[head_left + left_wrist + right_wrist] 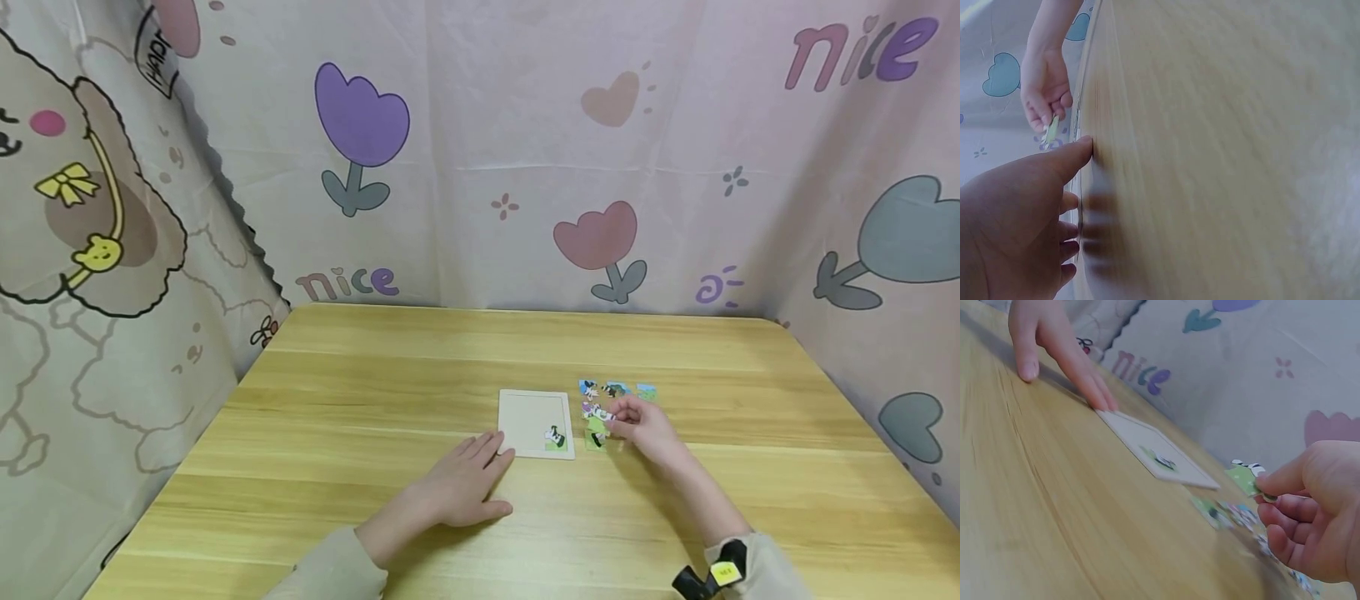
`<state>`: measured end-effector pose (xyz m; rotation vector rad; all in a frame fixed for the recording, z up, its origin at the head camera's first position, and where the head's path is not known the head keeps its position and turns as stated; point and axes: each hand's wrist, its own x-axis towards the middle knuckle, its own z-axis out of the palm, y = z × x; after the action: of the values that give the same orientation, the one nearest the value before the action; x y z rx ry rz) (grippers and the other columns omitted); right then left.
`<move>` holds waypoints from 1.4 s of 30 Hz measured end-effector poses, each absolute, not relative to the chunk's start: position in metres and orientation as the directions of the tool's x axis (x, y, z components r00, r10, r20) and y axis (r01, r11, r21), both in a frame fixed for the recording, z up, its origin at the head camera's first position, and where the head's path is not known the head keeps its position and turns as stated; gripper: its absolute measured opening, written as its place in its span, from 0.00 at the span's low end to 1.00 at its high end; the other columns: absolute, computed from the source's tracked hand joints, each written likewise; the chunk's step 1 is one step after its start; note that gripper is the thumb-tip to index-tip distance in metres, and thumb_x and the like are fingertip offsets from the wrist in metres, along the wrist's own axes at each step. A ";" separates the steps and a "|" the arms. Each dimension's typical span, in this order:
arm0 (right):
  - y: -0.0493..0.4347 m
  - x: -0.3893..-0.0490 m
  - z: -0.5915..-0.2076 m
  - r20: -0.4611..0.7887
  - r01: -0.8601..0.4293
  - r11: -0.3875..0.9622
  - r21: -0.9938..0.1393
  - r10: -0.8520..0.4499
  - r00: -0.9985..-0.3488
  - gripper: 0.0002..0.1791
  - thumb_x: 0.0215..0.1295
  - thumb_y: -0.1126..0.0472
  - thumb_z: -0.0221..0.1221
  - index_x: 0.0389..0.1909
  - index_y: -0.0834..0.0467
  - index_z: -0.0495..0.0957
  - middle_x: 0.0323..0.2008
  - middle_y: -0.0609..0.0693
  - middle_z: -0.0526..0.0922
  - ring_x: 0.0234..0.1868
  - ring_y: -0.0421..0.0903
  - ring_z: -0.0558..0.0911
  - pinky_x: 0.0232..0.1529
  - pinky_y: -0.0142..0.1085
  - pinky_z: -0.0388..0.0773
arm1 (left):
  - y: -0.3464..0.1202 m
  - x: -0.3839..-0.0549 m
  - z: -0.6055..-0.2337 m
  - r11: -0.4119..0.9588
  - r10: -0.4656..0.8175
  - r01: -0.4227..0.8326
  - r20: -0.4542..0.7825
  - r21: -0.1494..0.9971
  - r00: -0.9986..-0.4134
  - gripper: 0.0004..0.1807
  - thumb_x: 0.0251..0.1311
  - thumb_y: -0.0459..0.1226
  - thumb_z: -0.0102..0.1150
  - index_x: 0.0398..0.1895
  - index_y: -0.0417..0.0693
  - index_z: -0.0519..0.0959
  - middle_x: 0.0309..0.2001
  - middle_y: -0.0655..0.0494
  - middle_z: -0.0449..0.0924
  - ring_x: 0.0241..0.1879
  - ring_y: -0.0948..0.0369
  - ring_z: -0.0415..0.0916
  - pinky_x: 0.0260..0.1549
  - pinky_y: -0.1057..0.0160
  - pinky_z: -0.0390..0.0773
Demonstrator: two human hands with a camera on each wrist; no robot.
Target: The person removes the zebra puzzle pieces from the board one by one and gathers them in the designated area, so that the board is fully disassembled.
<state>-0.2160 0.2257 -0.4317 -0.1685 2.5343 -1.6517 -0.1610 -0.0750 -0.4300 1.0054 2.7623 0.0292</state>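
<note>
A pale square puzzle tray lies on the table, with one puzzle piece set in its lower right corner. My left hand lies with extended fingers at the tray's lower left corner, fingertips touching its edge. Between thumb and fingers, my right hand pinches a green puzzle piece with black and white on its top, held above the table right of the tray. Beneath and around that hand lie several loose puzzle pieces, partly hidden by the held piece.
The wooden table reaches back to a patterned cloth that hangs behind it and along both sides. A black strap device with a yellow label sits on the right wrist.
</note>
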 end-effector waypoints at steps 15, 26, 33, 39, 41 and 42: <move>0.261 -0.206 -0.440 -0.052 -0.072 0.594 -0.801 -0.189 -0.981 0.11 0.54 0.68 0.62 0.37 0.67 0.77 0.28 0.51 0.78 0.31 0.44 0.75 0.30 0.31 0.73 | -0.075 -0.162 -0.432 0.769 0.637 0.632 -0.185 0.092 -0.748 0.41 0.62 0.62 0.40 0.72 0.49 0.51 0.72 0.46 0.42 0.71 0.53 0.39 0.67 0.55 0.46; 0.259 -0.204 -0.446 0.070 -0.180 0.734 -0.655 -0.178 -0.981 0.03 0.54 0.68 0.63 0.31 0.62 0.80 0.26 0.47 0.78 0.29 0.42 0.74 0.30 0.31 0.73 | -0.075 -0.161 -0.431 0.768 0.639 0.635 -0.179 0.086 -0.748 0.41 0.62 0.61 0.41 0.72 0.48 0.52 0.72 0.46 0.43 0.71 0.53 0.40 0.67 0.55 0.46; 0.258 -0.204 -0.446 0.084 -0.180 0.747 -0.640 -0.165 -0.983 0.05 0.54 0.66 0.64 0.30 0.62 0.79 0.25 0.47 0.77 0.29 0.42 0.74 0.30 0.31 0.73 | -0.075 -0.161 -0.432 0.765 0.642 0.638 -0.174 0.085 -0.747 0.41 0.62 0.62 0.40 0.72 0.48 0.52 0.72 0.45 0.43 0.71 0.52 0.41 0.67 0.55 0.46; 0.260 -0.205 -0.445 0.090 -0.194 0.744 -0.639 -0.178 -0.980 0.04 0.54 0.66 0.64 0.31 0.62 0.80 0.26 0.47 0.78 0.29 0.42 0.74 0.29 0.31 0.73 | -0.075 -0.162 -0.433 0.767 0.640 0.635 -0.179 0.092 -0.747 0.41 0.62 0.62 0.40 0.72 0.48 0.52 0.72 0.45 0.42 0.71 0.53 0.40 0.67 0.55 0.46; 0.260 -0.205 -0.445 0.092 -0.201 0.739 -0.643 -0.186 -0.978 0.04 0.54 0.67 0.63 0.31 0.63 0.80 0.26 0.47 0.78 0.29 0.42 0.75 0.30 0.31 0.74 | -0.075 -0.162 -0.433 0.768 0.639 0.634 -0.180 0.095 -0.748 0.41 0.62 0.61 0.40 0.72 0.48 0.52 0.72 0.46 0.42 0.71 0.53 0.40 0.67 0.55 0.46; 0.260 -0.206 -0.444 0.090 -0.199 0.738 -0.645 -0.185 -0.979 0.04 0.55 0.66 0.63 0.32 0.63 0.80 0.26 0.47 0.78 0.29 0.42 0.75 0.30 0.31 0.74 | -0.075 -0.163 -0.433 0.768 0.639 0.633 -0.180 0.095 -0.748 0.41 0.62 0.61 0.41 0.72 0.48 0.52 0.72 0.46 0.42 0.71 0.53 0.40 0.67 0.55 0.46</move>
<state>-0.2057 0.2601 -0.4444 -0.3258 2.9468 -1.0971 -0.1626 -0.0748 -0.4326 1.0051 2.7608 0.0403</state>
